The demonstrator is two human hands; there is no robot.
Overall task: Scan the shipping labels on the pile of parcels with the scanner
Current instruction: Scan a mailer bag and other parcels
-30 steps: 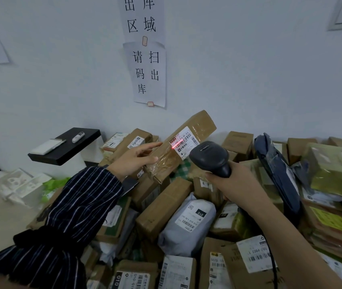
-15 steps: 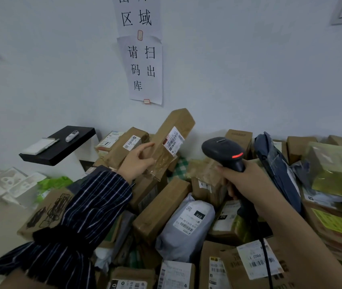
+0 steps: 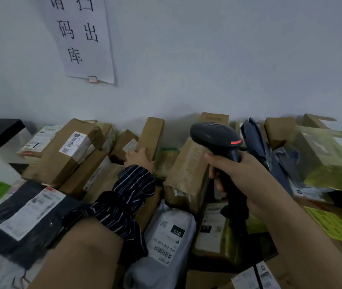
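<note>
Standing at the back of the pile (image 3: 76,157), the slim cardboard box (image 3: 153,134) looks light and stiff; hold its narrow sides. Left hand (image 3: 139,159) touches its low end, grip unclear; right hand (image 3: 235,174) clutches the scanner (image 3: 212,135).

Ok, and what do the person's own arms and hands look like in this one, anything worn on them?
Both hands, the left hand and the right hand, are bare, without gloves. A loose dark navy sleeve with thin white stripes is bunched round the left forearm near the wrist. The right arm shows no sleeve and no watch.
</note>
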